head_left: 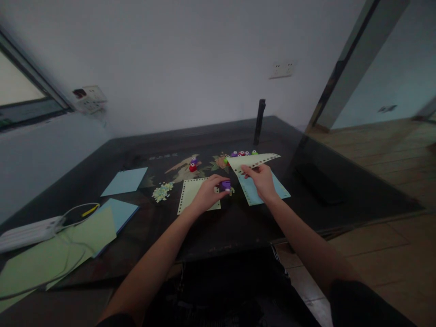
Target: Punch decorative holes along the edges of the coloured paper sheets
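My left hand (206, 195) pinches a small purple craft punch (225, 185) between thumb and fingers. Beneath this hand lies a pale yellow-green sheet (190, 190) with a row of punched holes along its edges. My right hand (264, 182) grips the edge of another yellow-green sheet (252, 161), lifted and tilted, with dark holes along its border. Below it rests a light blue sheet (252, 193) with small holes near its edges, partly covered. Some cut paper bits lie beside the purple punch.
A heap of paper confetti (162, 191) lies on the dark table (218, 236). Red and purple punches (193, 166) stand behind, with several more (255, 153) beyond the lifted sheet. Blue paper (126, 180), yellow-green paper (81, 234), a white power strip (29, 232) and cable occupy the left. A black upright post (260, 121) stands behind.
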